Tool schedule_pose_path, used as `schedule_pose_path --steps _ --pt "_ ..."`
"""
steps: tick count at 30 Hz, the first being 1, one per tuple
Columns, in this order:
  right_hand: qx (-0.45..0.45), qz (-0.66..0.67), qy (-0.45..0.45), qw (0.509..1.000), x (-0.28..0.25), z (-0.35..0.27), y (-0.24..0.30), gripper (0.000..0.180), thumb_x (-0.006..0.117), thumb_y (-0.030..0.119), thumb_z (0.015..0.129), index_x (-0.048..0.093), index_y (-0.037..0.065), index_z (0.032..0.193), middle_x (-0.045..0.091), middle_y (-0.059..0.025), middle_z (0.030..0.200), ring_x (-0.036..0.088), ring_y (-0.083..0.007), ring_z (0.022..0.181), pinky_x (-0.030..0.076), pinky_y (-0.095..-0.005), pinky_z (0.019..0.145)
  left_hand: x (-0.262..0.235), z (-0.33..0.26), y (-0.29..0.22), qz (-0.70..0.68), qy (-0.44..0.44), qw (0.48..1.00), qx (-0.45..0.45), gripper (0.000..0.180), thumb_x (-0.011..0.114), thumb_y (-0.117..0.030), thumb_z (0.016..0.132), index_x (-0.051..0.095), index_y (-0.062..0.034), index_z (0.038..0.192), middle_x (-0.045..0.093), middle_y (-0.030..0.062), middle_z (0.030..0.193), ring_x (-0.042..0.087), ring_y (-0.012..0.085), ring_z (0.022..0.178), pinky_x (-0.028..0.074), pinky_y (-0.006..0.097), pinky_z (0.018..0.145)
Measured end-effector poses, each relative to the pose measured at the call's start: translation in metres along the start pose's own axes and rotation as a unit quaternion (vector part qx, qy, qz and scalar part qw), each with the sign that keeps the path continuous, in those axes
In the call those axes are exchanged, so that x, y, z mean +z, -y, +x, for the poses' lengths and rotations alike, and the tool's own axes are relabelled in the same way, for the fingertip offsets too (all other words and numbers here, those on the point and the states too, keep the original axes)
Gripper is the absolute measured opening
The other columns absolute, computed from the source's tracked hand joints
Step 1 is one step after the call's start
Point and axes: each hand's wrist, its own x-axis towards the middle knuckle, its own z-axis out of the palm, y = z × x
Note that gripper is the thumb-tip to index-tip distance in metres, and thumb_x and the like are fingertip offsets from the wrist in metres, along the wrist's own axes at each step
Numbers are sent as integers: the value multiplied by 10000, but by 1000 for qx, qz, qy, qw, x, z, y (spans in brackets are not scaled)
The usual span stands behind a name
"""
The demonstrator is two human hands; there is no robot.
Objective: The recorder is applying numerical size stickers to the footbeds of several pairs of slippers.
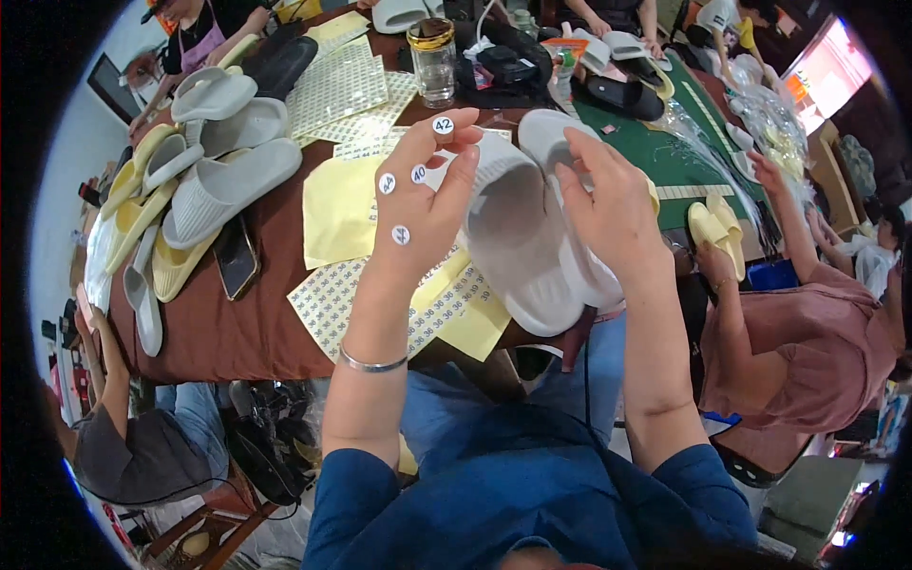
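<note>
My left hand, with round stickers on it, and my right hand are half curled. Two grey slippers lie between them, near the table's edge. I can't tell if either hand grips.

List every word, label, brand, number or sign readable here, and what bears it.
I'm describing the print, not copying it.
Round white stickers on the left hand: dark numbers, legible.
Near sticker sheet: rows of dark numbers, partly legible.
Far sticker sheets: printed rows, too small to read.
</note>
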Motion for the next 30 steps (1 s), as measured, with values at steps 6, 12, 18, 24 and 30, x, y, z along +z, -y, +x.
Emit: schedule_pose_path --steps 6,12,18,24,30 --pt "45 -19 -51 997 -40 -29 -30 162 604 68 892 655 0 1030 677 -194 934 660 -376 852 529 -431 746 18 9 9 -17 126 991 -47 291 613 -68 942 629 -68 1233 691 32 1028 619 97 946 475 252 800" --pt "51 -103 19 993 -59 -79 -55 206 696 146 852 663 14 1007 669 -183 938 654 -363 889 532 -429 759 37 5 19 -26 130 991 -37 240 630 -47 911 666 -56 1148 690 51 939 647 143 835 507 280 718" --pt "-69 -16 148 987 -58 -89 -12 433 799 185 695 652 30 1071 601 -175 1181 577 -388 1112 492 -461 944 47 -14 7 53 159 968 185 292 713 -3 768 679 -58 1054 687 105 878 660 275 766 514 356 677" --pt "-56 -59 159 984 -60 -89 -24 359 711 94 726 634 35 1072 571 -147 1192 543 -344 1148 467 -459 955 51 -33 -7 59 318 933 158 363 746 -64 732 654 -82 1082 650 70 764 641 277 680 498 387 612" --pt "-53 -47 198 978 -54 -96 -17 343 716 105 726 641 47 1056 570 -132 1190 541 -327 1142 471 -462 948 49 -33 -1 75 344 925 144 443 750 -77 727 638 -65 1156 618 72 718 621 276 646 485 379 586"
